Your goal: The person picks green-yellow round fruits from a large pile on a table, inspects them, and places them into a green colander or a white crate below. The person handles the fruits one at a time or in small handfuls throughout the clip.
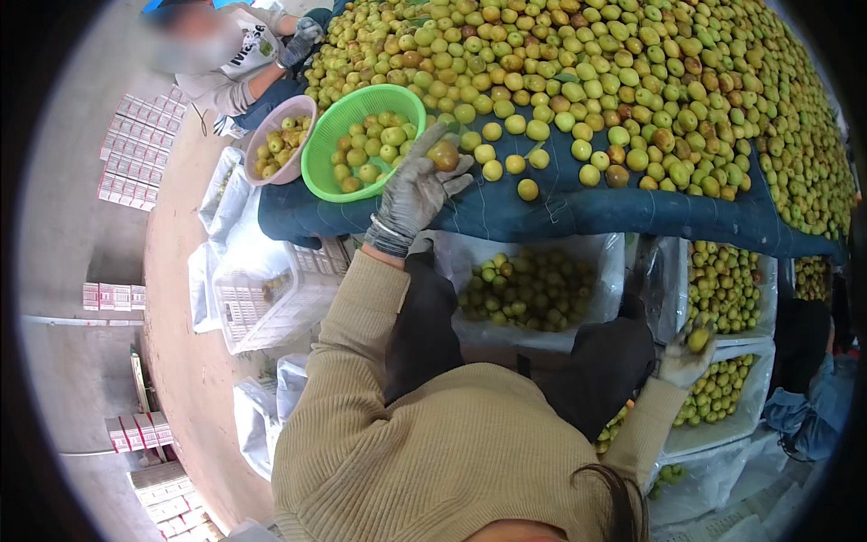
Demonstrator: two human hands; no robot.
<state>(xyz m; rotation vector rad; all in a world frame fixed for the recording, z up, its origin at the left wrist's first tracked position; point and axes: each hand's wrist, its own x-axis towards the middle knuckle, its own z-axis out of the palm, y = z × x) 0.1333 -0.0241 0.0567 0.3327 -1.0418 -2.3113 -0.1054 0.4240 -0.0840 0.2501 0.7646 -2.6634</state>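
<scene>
My left hand (pixel 414 186), in a grey work glove, holds a brownish jujube (pixel 443 155) between thumb and fingers. It is beside the right rim of a bright green plastic basket (pixel 315 159), which has yellow-green jujubes in it. Low on the right, my gloved right hand (pixel 683 360) holds a yellow-green jujube (pixel 698 339). That hand is over a plastic-lined crate (pixel 760 389) of jujubes at my side. In front of me a large heap of jujubes (pixel 609 74) covers a table draped in dark blue cloth (pixel 515 215). Several loose jujubes lie near its front edge.
A pink basket (pixel 313 135) of jujubes stands left of the green one. Below the table edge sits a lined crate (pixel 613 271) with jujubes. A white plastic crate (pixel 261 318) is at my left. Another person (pixel 250 64) sits far left; stacked cartons (pixel 139 152) line the floor.
</scene>
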